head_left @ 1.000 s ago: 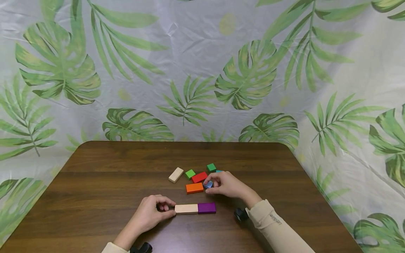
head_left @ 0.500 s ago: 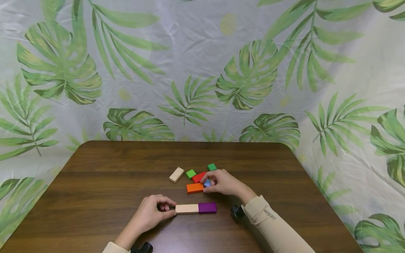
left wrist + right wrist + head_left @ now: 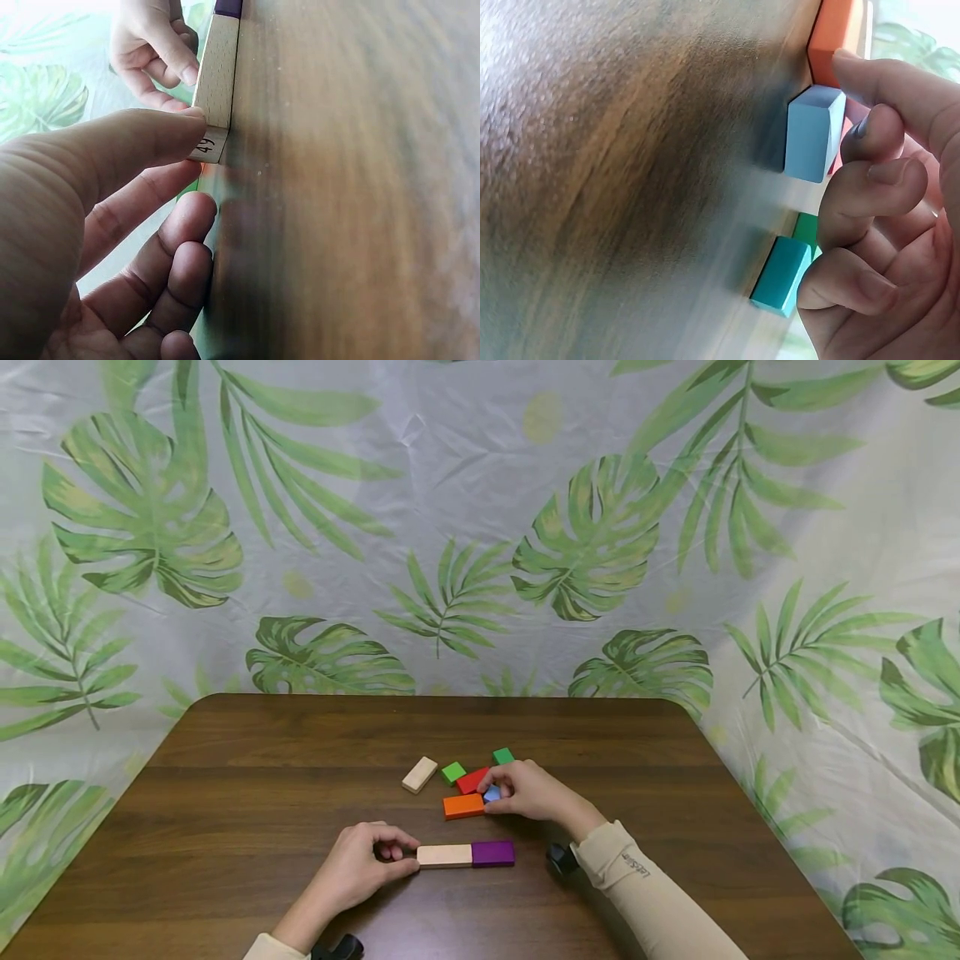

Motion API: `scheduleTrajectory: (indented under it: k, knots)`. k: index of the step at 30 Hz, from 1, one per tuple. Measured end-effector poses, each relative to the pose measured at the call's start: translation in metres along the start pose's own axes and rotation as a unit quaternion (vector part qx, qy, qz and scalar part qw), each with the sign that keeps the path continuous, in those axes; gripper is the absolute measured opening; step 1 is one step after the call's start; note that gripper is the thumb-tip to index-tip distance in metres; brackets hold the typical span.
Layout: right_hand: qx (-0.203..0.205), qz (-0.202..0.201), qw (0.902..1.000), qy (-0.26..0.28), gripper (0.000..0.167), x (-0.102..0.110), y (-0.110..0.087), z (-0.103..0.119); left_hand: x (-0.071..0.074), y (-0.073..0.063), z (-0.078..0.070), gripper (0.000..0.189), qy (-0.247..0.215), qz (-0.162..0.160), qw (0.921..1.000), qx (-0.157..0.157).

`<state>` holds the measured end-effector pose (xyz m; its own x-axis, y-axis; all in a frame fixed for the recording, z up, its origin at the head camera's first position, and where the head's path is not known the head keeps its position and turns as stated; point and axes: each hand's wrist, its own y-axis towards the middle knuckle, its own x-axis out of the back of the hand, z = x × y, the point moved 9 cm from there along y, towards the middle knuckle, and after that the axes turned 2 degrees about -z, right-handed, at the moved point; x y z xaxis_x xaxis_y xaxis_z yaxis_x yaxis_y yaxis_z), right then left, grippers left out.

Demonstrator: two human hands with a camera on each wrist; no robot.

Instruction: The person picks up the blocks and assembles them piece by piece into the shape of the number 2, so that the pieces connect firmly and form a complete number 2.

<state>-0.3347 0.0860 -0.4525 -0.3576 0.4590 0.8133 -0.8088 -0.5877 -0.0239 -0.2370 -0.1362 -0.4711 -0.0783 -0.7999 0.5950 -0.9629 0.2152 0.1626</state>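
Observation:
My left hand [image 3: 356, 864] pinches the left end of a plain wooden block [image 3: 444, 856] between thumb and forefinger, its other fingers loosely curled. A purple block [image 3: 492, 853] lies end to end with that block, forming a straight row on the table. Behind the row, my right hand [image 3: 536, 793] has its thumb and forefinger at the right end of an orange block [image 3: 462, 807]. In the right wrist view the thumb tip touches that block [image 3: 832, 45], while the forefinger is mostly hidden. A blue block [image 3: 806, 135] with slanted faces sits beside it under the curled fingers.
Behind the orange block lie a red block [image 3: 471, 780], a light green block [image 3: 453, 772] and a darker green block [image 3: 503, 756]. Another plain wooden block [image 3: 419, 774] lies to their left. The right wrist view also shows a teal block [image 3: 781, 274]. A leaf-patterned curtain [image 3: 465, 527] hangs behind the table.
My right hand has moved slightly left, from around the blue block to the right end of the orange block. My left hand keeps its hold on the plain wooden block.

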Motion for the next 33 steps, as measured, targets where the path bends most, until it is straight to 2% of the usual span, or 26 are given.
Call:
scheduleTrajectory:
  k: [13, 24, 33]
  knots:
    - [-0.001, 0.005, 1.0000, 0.002, 0.022, -0.003, 0.003, 0.003, 0.000, 0.000, 0.000, 0.013, 0.002, -0.001, 1.0000, -0.001]
    - [0.007, 0.008, 0.9999, -0.008, 0.019, -0.007, 0.008, 0.010, 0.000, 0.001, 0.000, 0.013, 0.003, 0.002, 1.0000, 0.004]
    - [0.006, 0.022, 0.9996, 0.015, 0.016, -0.013, 0.010, 0.019, -0.001, 0.000, 0.002, 0.014, -0.001, 0.004, 0.9999, 0.012]
